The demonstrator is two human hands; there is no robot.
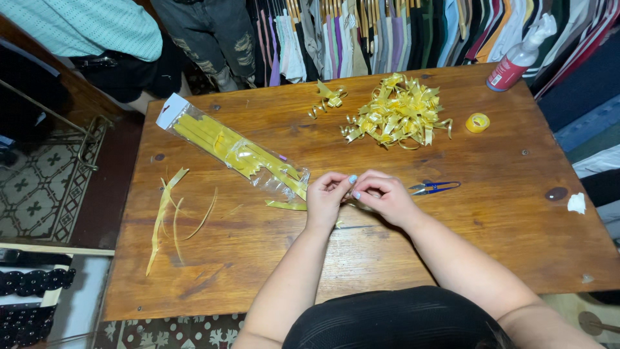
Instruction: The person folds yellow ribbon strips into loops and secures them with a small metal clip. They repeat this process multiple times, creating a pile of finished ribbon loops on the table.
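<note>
My left hand [326, 197] and my right hand [385, 196] meet over the middle of the wooden table [504, 226], fingertips pinched together on a small piece of yellow ribbon that is mostly hidden between them. A clear plastic bag of yellow ribbon strips [229, 150] lies just left of my left hand, its open end near my fingers. One loose yellow strip [286, 205] pokes out beside my left wrist. Small blue thread snips [434, 188] lie just right of my right hand.
A pile of finished yellow ribbon bows [397, 113] and one separate bow [329, 98] sit at the far side. A yellow tape roll [477, 122] and a spray bottle [520, 57] stand far right. Thin ribbon scraps [171, 213] lie at left. Hanging clothes line the back.
</note>
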